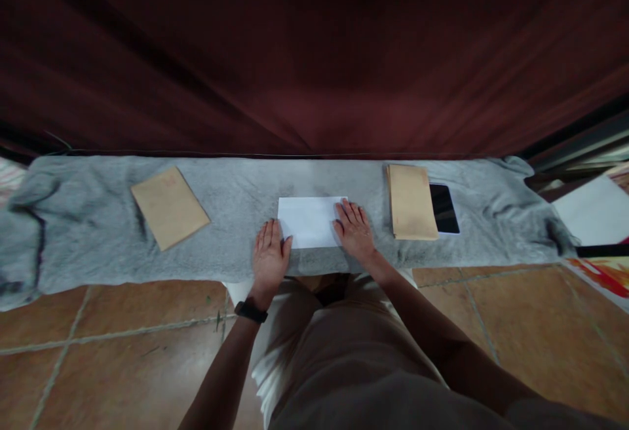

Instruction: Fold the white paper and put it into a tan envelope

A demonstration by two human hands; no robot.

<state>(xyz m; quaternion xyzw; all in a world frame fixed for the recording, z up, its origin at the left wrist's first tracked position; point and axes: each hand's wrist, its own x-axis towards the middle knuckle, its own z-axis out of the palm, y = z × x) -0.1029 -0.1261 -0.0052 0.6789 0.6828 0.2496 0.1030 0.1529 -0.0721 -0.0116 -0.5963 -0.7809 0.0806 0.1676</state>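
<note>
A white sheet of paper [310, 222], wider than it is deep, lies flat on the grey cloth before me. My left hand [270, 253] rests palm down at its left edge, fingers stretched out and the thumb by the lower left corner. On the paper's right end lies my right hand [356, 230], flat, with its fingers extended over the edge. Neither hand grips anything. To the right is a stack of brown envelopes [413, 204], and a single brown envelope [170, 208] lies at a slant on the left.
A dark-screened phone or tablet [445, 208] lies partly beneath the envelope stack. The narrow surface is covered by a wrinkled grey cloth [236, 184]. Behind it hangs a dark red curtain [314, 89]. Tiled floor [147, 377] shows below, and a white panel [597, 210] stands far right.
</note>
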